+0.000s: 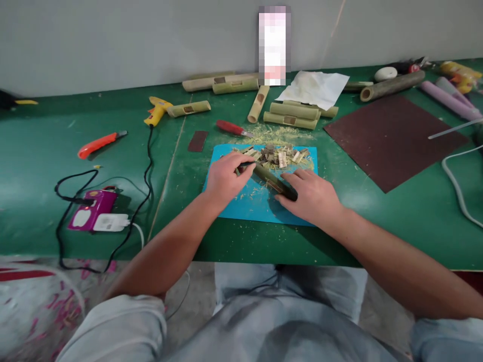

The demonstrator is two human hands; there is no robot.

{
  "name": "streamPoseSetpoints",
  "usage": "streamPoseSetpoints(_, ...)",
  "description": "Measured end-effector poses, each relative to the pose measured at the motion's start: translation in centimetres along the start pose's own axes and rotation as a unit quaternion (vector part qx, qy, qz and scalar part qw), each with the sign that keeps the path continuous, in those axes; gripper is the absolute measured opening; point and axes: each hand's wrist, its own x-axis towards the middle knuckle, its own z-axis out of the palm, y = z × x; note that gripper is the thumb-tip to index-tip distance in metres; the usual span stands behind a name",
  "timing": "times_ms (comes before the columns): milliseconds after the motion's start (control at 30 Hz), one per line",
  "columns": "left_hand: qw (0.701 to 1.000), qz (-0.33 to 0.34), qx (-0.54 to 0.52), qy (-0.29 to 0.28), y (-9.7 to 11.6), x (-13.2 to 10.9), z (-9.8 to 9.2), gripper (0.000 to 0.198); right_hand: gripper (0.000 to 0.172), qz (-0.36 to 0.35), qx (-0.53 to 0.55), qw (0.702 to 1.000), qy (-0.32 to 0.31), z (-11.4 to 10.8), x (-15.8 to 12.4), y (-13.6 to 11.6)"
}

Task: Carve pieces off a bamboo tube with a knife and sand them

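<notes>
A dark green bamboo tube [272, 181] lies slanted on a blue cutting mat [249, 203]. My right hand [311, 196] is closed over its near end and holds it down. My left hand [226, 177] is closed in a pinch on a thin dark tool [246, 164] whose tip meets the tube's far end. A heap of small cut bamboo chips [277, 156] sits at the mat's far edge, with pale shavings scattered over the mat.
On the green table [37, 151]: several cut bamboo tubes [290, 114] behind the mat, a red-handled tool [231, 127], a yellow glue gun [156, 110], an orange utility knife [98, 144], a brown sandpaper sheet [392, 138], white paper [315, 86], a purple power strip [92, 210] with black cables.
</notes>
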Motion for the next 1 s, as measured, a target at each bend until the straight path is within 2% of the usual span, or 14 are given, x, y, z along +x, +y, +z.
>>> streamPoseSetpoints(67,1.0,-0.003,-0.001,0.0,-0.1,-0.1,0.0,0.013,0.035,0.014,0.001,1.0,-0.026,0.0,0.0,-0.2)
streamPoseSetpoints(167,1.0,0.01,-0.006,-0.004,-0.2,-0.3,0.3,0.01,0.029,0.011,0.01,0.999,-0.047,0.2,0.0,-0.3)
streamPoseSetpoints(267,0.999,0.032,0.002,-0.016,-0.4,-0.4,0.7,0.004,0.024,0.003,0.02,0.999,-0.035,0.5,0.1,-0.2)
streamPoseSetpoints(433,0.997,0.03,0.029,-0.058,-0.5,-0.7,0.8,0.012,0.026,0.003,0.035,0.999,-0.028,0.8,0.0,-0.1)
streamPoseSetpoints(667,0.995,0.062,0.05,-0.054,-0.4,-1.1,0.2,0.024,0.025,0.003,0.048,0.998,-0.025,0.7,-0.1,0.0)
streamPoseSetpoints(833,0.992,0.076,0.084,-0.051,-0.2,-1.1,0.6,0.025,0.027,0.003,0.042,0.999,-0.026,0.6,-0.2,-0.1)
streamPoseSetpoints(1000,0.98,0.154,0.1,-0.076,0.5,-1.5,1.4,0.03,0.026,0.001,0.031,0.999,-0.028,0.7,-0.2,-0.3)
